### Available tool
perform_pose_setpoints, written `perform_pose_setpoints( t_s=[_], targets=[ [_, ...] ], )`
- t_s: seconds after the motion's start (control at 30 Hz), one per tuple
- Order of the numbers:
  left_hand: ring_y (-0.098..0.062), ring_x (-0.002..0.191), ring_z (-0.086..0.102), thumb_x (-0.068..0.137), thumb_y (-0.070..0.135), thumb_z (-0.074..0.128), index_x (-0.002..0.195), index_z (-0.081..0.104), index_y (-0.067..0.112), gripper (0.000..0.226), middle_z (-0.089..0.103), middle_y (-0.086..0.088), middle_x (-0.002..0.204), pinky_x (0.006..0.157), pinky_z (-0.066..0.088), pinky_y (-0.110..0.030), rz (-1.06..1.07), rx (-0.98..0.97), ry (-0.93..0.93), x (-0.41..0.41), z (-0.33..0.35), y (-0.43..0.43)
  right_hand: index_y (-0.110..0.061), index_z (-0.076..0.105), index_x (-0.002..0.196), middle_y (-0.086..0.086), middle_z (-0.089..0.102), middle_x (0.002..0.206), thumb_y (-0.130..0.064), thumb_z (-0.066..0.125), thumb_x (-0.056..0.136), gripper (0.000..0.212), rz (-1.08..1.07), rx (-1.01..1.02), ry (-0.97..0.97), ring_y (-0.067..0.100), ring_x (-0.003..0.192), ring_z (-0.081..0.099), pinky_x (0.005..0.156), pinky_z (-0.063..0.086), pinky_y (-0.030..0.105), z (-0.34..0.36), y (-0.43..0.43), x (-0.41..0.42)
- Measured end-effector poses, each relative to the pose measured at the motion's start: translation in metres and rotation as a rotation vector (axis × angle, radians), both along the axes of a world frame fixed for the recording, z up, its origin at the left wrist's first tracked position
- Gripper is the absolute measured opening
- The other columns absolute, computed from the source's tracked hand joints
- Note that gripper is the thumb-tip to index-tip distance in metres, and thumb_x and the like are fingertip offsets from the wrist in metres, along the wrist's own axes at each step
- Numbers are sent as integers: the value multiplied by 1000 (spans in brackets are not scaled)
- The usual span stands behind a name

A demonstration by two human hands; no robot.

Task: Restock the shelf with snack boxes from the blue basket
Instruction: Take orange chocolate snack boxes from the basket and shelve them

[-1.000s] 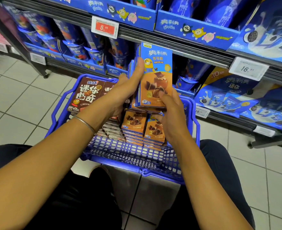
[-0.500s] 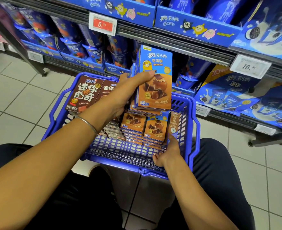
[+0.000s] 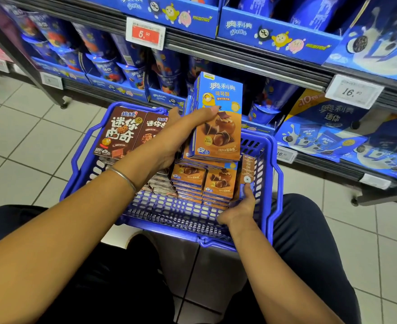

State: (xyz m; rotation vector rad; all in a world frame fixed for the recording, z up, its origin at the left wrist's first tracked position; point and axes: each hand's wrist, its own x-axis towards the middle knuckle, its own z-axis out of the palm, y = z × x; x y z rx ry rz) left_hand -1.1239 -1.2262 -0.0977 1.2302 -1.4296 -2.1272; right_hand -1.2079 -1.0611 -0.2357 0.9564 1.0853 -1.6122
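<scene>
Left hand [image 3: 176, 139] grips a bundle of blue-and-orange snack boxes [image 3: 218, 127], thumb laid across the front box, fingers curled behind. The bundle is held upright above the far side of the blue basket [image 3: 275, 174], just in front of the lower shelf [image 3: 239, 59]. Right hand [image 3: 239, 206] is inside the basket at its right wall, thumb and fingers pinching a narrow box [image 3: 247, 171] that stands on edge. Stacked orange boxes [image 3: 204, 181] lie flat in the basket beside that hand. Brown cookie boxes [image 3: 120, 134] stand at the basket's far left. The basket rests on the tiled floor [image 3: 29, 141] between the person's knees.
</scene>
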Motion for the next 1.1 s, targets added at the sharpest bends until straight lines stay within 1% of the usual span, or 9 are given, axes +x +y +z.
perform_pose_setpoints(
  t_s=[0.1, 0.23, 0.37, 0.5, 0.63, 0.8, 0.9, 0.97, 1.1],
  targets=[
    [-28, 102, 80, 65, 56, 92, 166, 11, 21, 134, 76, -7, 128, 104, 57, -53, 16, 12, 6, 1, 1, -3, -20, 70, 119, 10, 77, 108, -63, 67, 81, 58, -147, 28, 130, 36, 100, 72, 94, 54, 57, 17, -7, 11],
    [-24, 89, 82, 78, 50, 88, 157, 23, 16, 108, 83, -2, 106, 64, 65, -34, 57, 21, -4, 4, 7, -9, -19, 71, 117, 6, 75, 109, -69, 63, 80, 63, -196, -58, 265, 26, 97, 74, 82, 61, 39, 58, -10, 17],
    [-14, 76, 81, 83, 48, 86, 146, 37, 18, 85, 83, 5, 91, 49, 58, -23, 142, -40, -27, 5, 11, -17, -20, 78, 102, 6, 72, 97, -73, 57, 83, 60, -119, -270, 363, 22, 90, 70, 80, 51, 31, 101, -9, 7],
    [-17, 83, 82, 84, 43, 87, 132, 46, 25, 66, 81, -3, 112, 58, 62, -27, 206, -99, 21, 8, 10, -28, -26, 66, 130, 4, 72, 122, -75, 41, 89, 68, 36, -393, 556, 27, 98, 73, 80, 53, 34, 136, -10, -3],
    [-18, 88, 82, 82, 45, 88, 136, 45, 24, 73, 78, 1, 116, 64, 64, -28, 185, -176, 10, 8, 16, -29, -24, 56, 141, 9, 68, 131, -80, 35, 85, 83, 273, -461, 694, 35, 112, 69, 76, 59, 38, 162, -11, -8],
    [-19, 87, 82, 85, 46, 86, 132, 48, 28, 64, 79, -2, 117, 61, 63, -27, 156, -140, 91, 4, 15, -27, -17, 69, 123, 20, 72, 118, -65, 50, 86, 64, 498, -447, 773, 42, 96, 73, 60, 60, 35, 181, -25, -19],
    [-25, 105, 79, 81, 53, 83, 146, 48, 24, 79, 74, -6, 130, 84, 63, -43, 158, -121, 143, 1, 16, -33, -22, 76, 101, 14, 78, 96, -58, 56, 87, 44, 539, -350, 952, 38, 75, 76, 48, 57, 33, 186, -35, -33],
    [-33, 115, 74, 80, 53, 78, 156, 43, 13, 94, 68, -16, 140, 95, 60, -48, 165, -35, 174, -1, 18, -36, -12, 71, 102, 13, 76, 82, -60, 57, 82, 53, 574, -266, 1106, 36, 62, 73, 42, 51, 28, 188, -45, -42],
    [-25, 101, 78, 94, 48, 74, 152, 50, 5, 76, 70, -18, 135, 72, 61, -27, 193, 9, 129, -13, 21, -54, -25, 71, 86, 3, 74, 77, -65, 48, 83, 46, 707, -133, 1260, 15, 63, 68, 52, 50, 31, 193, -67, -49]
  ],
)
